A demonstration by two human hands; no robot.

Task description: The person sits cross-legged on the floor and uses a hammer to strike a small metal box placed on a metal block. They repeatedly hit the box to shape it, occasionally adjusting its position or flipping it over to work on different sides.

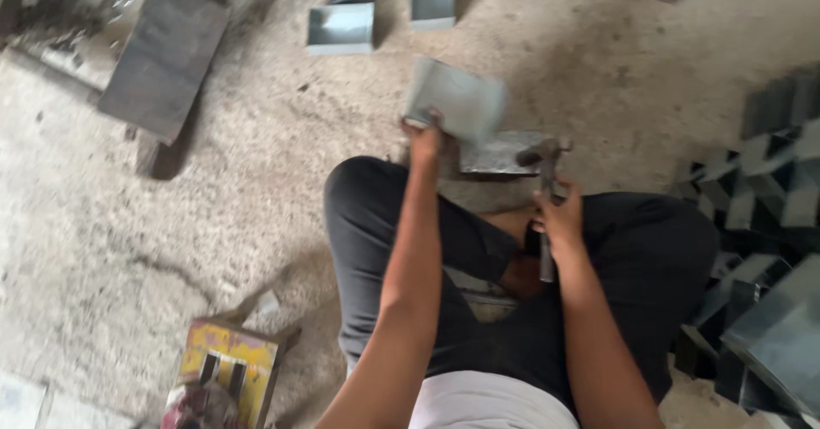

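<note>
My left hand [424, 139] grips the near corner of a bent grey sheet-metal piece [457, 98], held tilted above a flat metal block [500, 151] on the floor in front of my knees. My right hand [559, 217] is closed around the handle of a hammer [544, 160], whose head rests near the block's right end. I sit on the concrete floor in dark trousers, knees spread either side of the block. The picture is blurred by motion.
Folded sheet-metal boxes [342, 28] lie on the floor ahead. A thick dark metal plate [164, 53] sits at the upper left. A stack of dark bent metal pieces [760, 224] fills the right side. A yellow and red tool [224, 373] lies at the lower left.
</note>
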